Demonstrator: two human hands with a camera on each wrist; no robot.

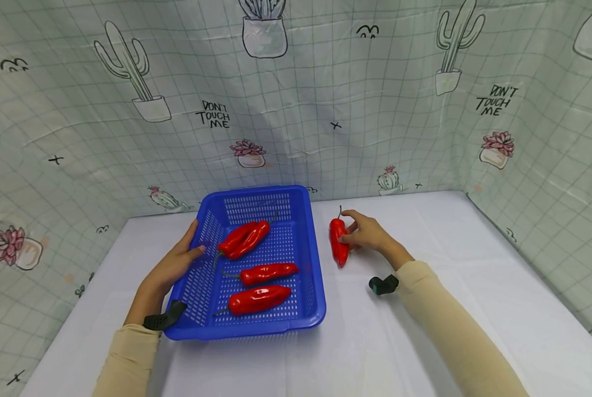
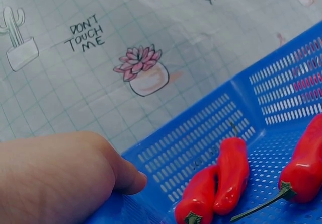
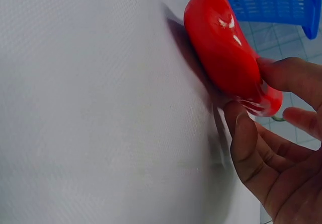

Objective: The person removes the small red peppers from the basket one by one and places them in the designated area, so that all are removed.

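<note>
A blue perforated plastic basket [image 1: 318,275] stands on the left half of the table, with several red peppers [image 1: 260,299] lying inside. My left hand [image 1: 176,262] grips its left rim, the thumb over the inner side; the other fingers are mostly hidden behind the wall. To the right of the basket, my right hand [image 1: 370,234] pinches another red pepper [image 1: 337,242] between thumb and fingers. Its green stem points away toward the back. In the right wrist view this pepper [image 3: 221,43] casts a shadow on the cloth; whether it still touches the table I cannot tell.
White cloth [image 1: 365,342] covers the table. A hanging grid-patterned curtain [image 1: 296,110] with cactus drawings encloses the back and both sides. Dark wrist-worn devices sit at the left wrist [image 1: 165,317] and the right wrist [image 1: 383,285].
</note>
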